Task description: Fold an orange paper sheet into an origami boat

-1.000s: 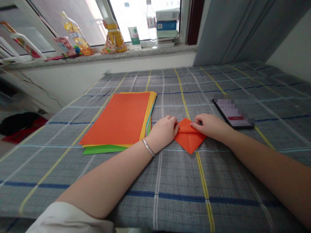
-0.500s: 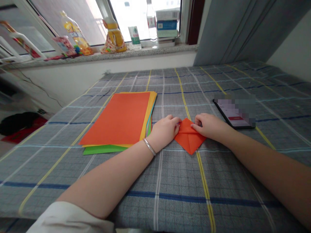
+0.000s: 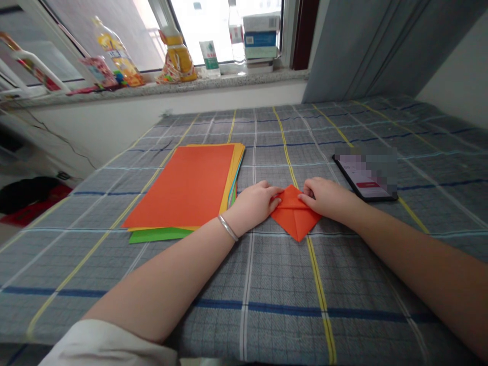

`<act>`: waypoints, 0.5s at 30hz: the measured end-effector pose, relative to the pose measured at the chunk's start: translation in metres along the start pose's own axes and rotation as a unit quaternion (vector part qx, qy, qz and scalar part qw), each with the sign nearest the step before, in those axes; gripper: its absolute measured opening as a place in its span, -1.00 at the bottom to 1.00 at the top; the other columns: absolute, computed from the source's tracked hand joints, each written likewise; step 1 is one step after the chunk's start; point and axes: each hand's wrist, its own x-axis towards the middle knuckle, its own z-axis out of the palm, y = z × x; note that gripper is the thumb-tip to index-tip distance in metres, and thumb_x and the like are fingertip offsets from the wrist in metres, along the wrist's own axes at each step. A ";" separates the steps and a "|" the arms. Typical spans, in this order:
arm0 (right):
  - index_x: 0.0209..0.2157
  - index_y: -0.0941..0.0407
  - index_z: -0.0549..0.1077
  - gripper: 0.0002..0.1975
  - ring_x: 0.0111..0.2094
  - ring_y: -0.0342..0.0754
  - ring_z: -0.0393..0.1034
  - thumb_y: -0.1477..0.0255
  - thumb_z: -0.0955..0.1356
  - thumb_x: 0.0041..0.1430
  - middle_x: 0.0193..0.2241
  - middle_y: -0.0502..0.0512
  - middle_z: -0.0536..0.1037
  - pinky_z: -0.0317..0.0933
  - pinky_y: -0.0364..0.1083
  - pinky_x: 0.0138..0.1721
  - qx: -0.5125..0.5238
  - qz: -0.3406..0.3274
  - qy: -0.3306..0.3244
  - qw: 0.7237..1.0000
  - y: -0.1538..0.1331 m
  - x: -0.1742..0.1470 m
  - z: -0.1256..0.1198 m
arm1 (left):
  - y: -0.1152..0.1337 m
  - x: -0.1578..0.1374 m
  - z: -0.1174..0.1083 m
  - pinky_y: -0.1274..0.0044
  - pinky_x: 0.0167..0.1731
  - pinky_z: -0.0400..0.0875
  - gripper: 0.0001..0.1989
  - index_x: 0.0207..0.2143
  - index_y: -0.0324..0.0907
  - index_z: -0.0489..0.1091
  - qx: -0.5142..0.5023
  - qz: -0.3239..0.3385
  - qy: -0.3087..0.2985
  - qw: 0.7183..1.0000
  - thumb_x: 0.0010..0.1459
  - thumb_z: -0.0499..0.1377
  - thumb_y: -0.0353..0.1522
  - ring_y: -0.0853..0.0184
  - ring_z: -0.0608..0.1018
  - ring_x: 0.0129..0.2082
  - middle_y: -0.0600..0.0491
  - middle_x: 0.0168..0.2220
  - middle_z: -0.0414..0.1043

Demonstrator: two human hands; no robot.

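Note:
A folded orange sheet of paper [image 3: 296, 221] lies on the checked cloth in a diamond shape, one corner toward me. A fold edge runs across it, with a crease down the lower half. My left hand [image 3: 257, 203] pinches its left corner between thumb and fingers; a silver bangle circles that wrist. At the opposite side, my right hand [image 3: 324, 197] has its fingers curled in and its thumb pressed on the paper near the fold. Both hands rest low, close to the cloth, and partly cover the side corners.
Left of my hands lies a stack of coloured paper [image 3: 183, 185], orange on top. To the right is a phone [image 3: 364, 178]. The checked cloth [image 3: 282, 284] covers the surface. Bottles, including a yellow-capped one [image 3: 179, 58], and boxes [image 3: 261, 38] stand on the windowsill.
My left hand has shifted slightly, its thumb now more stretched along the paper's left edge. My right hand keeps its hold. The whole view has moved a little.

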 end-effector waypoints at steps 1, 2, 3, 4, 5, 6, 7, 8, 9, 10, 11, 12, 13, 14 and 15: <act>-0.44 0.07 0.29 -0.80 -0.37 -0.03 0.33 0.30 0.25 0.24 -0.33 0.13 0.48 0.09 -0.06 -0.41 -0.006 0.003 0.000 1.000 -0.001 -0.001 0.000 | 0.000 0.000 0.001 0.44 -0.12 0.42 -0.63 0.13 -0.11 0.39 0.007 0.002 0.006 1.000 0.36 -0.03 -0.29 0.28 0.54 -0.23 -0.04 -0.16 0.41; -0.42 0.08 0.30 -0.79 -0.37 -0.03 0.33 0.28 0.24 0.25 -0.32 0.14 0.48 0.07 -0.06 -0.43 -0.013 0.006 0.001 1.000 -0.001 -0.002 0.000 | 0.000 0.000 0.001 0.44 -0.13 0.42 -0.63 0.12 -0.11 0.39 0.009 0.004 0.012 1.000 0.36 -0.03 -0.30 0.28 0.54 -0.23 -0.04 -0.16 0.41; -0.41 0.08 0.31 -0.78 -0.38 -0.03 0.34 0.27 0.23 0.26 -0.30 0.14 0.49 0.05 -0.06 -0.45 -0.019 0.011 0.001 1.000 -0.002 -0.003 -0.001 | -0.001 0.001 0.002 0.45 -0.13 0.42 -0.65 0.10 -0.11 0.40 0.006 0.005 0.014 1.000 0.35 -0.02 -0.32 0.28 0.54 -0.23 -0.03 -0.16 0.42; -0.40 0.08 0.32 -0.77 -0.39 -0.03 0.34 0.25 0.22 0.26 -0.29 0.14 0.49 0.04 -0.06 -0.46 -0.023 0.014 -0.001 1.000 -0.002 -0.004 -0.001 | -0.001 0.001 0.002 0.45 -0.13 0.42 -0.66 0.08 -0.12 0.41 -0.002 0.005 0.014 1.000 0.34 -0.01 -0.33 0.29 0.54 -0.22 -0.03 -0.16 0.42; -0.39 0.08 0.32 -0.78 -0.39 -0.03 0.35 0.25 0.22 0.26 -0.28 0.14 0.50 0.03 -0.06 -0.47 -0.022 0.017 -0.002 1.000 -0.002 -0.004 -0.001 | -0.002 0.002 0.002 0.46 -0.13 0.42 -0.68 0.06 -0.12 0.42 -0.012 0.002 0.014 1.000 0.33 0.01 -0.33 0.29 0.53 -0.22 -0.02 -0.16 0.43; -0.37 0.08 0.33 -0.79 -0.38 -0.03 0.35 0.26 0.23 0.26 -0.28 0.13 0.50 0.03 -0.07 -0.47 -0.017 0.020 -0.001 1.000 -0.002 -0.005 -0.002 | -0.003 0.003 0.002 0.47 -0.13 0.42 -0.69 0.04 -0.13 0.43 -0.022 -0.002 0.014 1.000 0.32 0.02 -0.34 0.30 0.53 -0.22 -0.02 -0.17 0.44; -0.33 0.08 0.34 -0.82 -0.38 -0.02 0.36 0.28 0.24 0.25 -0.27 0.13 0.51 0.04 -0.07 -0.46 -0.009 0.022 0.001 1.000 -0.002 -0.005 -0.002 | -0.004 0.003 0.002 0.47 -0.12 0.42 -0.70 0.02 -0.14 0.44 -0.028 -0.005 0.015 0.999 0.31 0.04 -0.34 0.30 0.53 -0.22 -0.02 -0.17 0.44; -0.29 0.08 0.35 -0.84 -0.37 -0.02 0.37 0.30 0.24 0.24 -0.27 0.12 0.52 0.05 -0.07 -0.45 0.001 0.023 0.003 1.000 -0.002 -0.004 -0.002 | -0.004 0.003 0.002 0.47 -0.12 0.42 -0.71 0.01 -0.14 0.44 -0.029 -0.009 0.017 0.999 0.31 0.04 -0.35 0.30 0.53 -0.22 -0.02 -0.17 0.45; -0.24 0.09 0.36 -0.85 -0.36 -0.02 0.38 0.32 0.25 0.23 -0.28 0.11 0.53 0.06 -0.08 -0.44 0.010 0.022 0.005 1.000 -0.001 -0.004 -0.002 | -0.004 0.003 0.002 0.46 -0.12 0.42 -0.71 0.00 -0.15 0.45 -0.026 -0.012 0.020 0.999 0.31 0.03 -0.36 0.30 0.53 -0.22 -0.02 -0.18 0.45; -0.21 0.09 0.36 -0.84 -0.35 -0.02 0.38 0.33 0.25 0.22 -0.28 0.11 0.53 0.07 -0.08 -0.43 0.017 0.020 0.007 1.000 -0.001 -0.004 -0.001 | -0.003 0.003 0.002 0.46 -0.12 0.42 -0.71 -0.01 -0.15 0.46 -0.020 -0.015 0.022 0.999 0.32 0.02 -0.36 0.29 0.53 -0.22 -0.03 -0.18 0.45; -0.18 0.09 0.37 -0.82 -0.35 -0.02 0.38 0.34 0.26 0.21 -0.28 0.11 0.53 0.08 -0.08 -0.43 0.021 0.017 0.008 1.000 0.000 -0.003 -0.001 | -0.002 0.003 0.002 0.45 -0.11 0.42 -0.71 -0.02 -0.15 0.47 -0.014 -0.015 0.022 1.000 0.32 0.01 -0.36 0.29 0.54 -0.22 -0.03 -0.18 0.45; -0.16 0.09 0.38 -0.80 -0.34 -0.02 0.38 0.34 0.26 0.21 -0.28 0.11 0.53 0.09 -0.07 -0.42 0.022 0.013 0.009 1.000 0.001 -0.003 0.000 | -0.001 0.003 0.002 0.44 -0.11 0.42 -0.70 -0.03 -0.16 0.48 -0.008 -0.013 0.020 1.000 0.33 0.00 -0.36 0.28 0.54 -0.21 -0.04 -0.18 0.45; -0.14 0.10 0.40 -0.78 -0.34 -0.01 0.38 0.34 0.26 0.21 -0.27 0.11 0.53 0.10 -0.07 -0.41 0.022 0.009 0.011 1.000 0.001 -0.004 0.000 | 0.000 0.003 0.002 0.44 -0.10 0.42 -0.69 -0.04 -0.16 0.50 -0.003 -0.011 0.017 1.000 0.34 -0.01 -0.35 0.28 0.54 -0.21 -0.04 -0.19 0.45; -0.11 0.10 0.41 -0.76 -0.33 0.00 0.38 0.35 0.26 0.22 -0.26 0.12 0.53 0.11 -0.06 -0.39 0.023 0.006 0.015 1.000 0.001 -0.004 0.001 | 0.001 0.002 0.002 0.44 -0.10 0.42 -0.68 -0.04 -0.16 0.51 0.001 -0.008 0.013 1.000 0.35 -0.02 -0.35 0.27 0.54 -0.22 -0.05 -0.19 0.45; -0.07 0.10 0.41 -0.73 -0.32 0.00 0.39 0.35 0.26 0.22 -0.24 0.13 0.53 0.13 -0.06 -0.38 0.024 0.002 0.021 0.999 0.002 -0.005 0.002 | 0.001 0.002 0.001 0.44 -0.09 0.42 -0.66 -0.04 -0.17 0.51 0.003 -0.006 0.010 1.000 0.35 -0.03 -0.35 0.27 0.54 -0.21 -0.05 -0.19 0.45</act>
